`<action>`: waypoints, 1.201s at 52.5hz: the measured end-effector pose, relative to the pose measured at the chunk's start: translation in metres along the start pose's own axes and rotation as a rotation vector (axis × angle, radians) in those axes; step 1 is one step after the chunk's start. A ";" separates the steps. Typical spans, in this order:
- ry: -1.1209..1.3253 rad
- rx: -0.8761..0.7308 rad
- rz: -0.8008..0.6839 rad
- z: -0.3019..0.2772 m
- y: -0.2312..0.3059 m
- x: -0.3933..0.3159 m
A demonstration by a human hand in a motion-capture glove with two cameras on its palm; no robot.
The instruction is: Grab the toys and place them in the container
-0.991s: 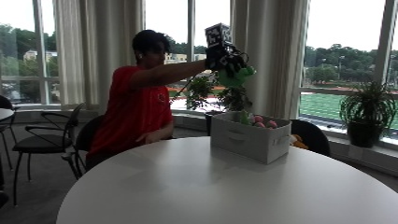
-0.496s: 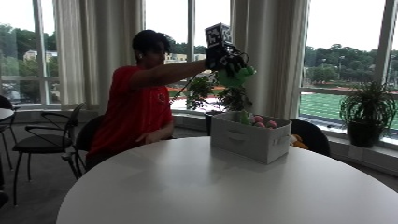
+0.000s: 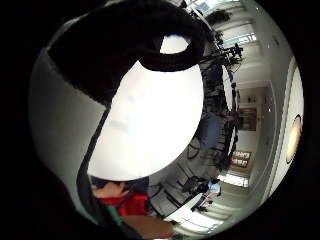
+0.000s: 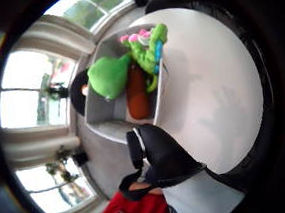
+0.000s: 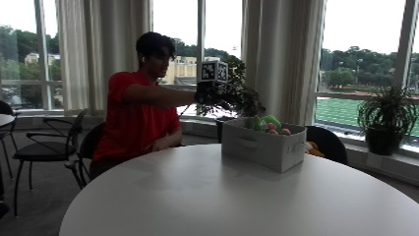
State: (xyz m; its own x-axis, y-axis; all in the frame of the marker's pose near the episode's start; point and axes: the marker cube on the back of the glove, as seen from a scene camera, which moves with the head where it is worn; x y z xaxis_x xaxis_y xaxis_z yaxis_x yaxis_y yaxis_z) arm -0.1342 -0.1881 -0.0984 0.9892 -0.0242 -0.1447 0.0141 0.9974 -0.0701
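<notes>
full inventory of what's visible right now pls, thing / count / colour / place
table: 1, white, round, in front of the person
container: 1, grey box, on the table's far side
round plush: 1, green, inside the container
long-limbed plush: 1, green with pink and blue bits, inside the container, against one wall
orange-brown toy: 1, inside the container, beside the round plush
chairs: at least 2, dark, one at the far left, one behind the container
potted plants: 2, green, at the windows
gloved right hand: black, raised above the table beside the container, holding nothing; fingers not clear
bare hand: at the table's edge
</notes>
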 end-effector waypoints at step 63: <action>-0.168 -0.080 0.198 0.108 0.091 0.159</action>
State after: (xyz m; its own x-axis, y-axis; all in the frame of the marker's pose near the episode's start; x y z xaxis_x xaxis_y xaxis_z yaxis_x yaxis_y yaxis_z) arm 0.0406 -0.0936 -0.0215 0.9820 0.1888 0.0023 -0.1868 0.9730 -0.1357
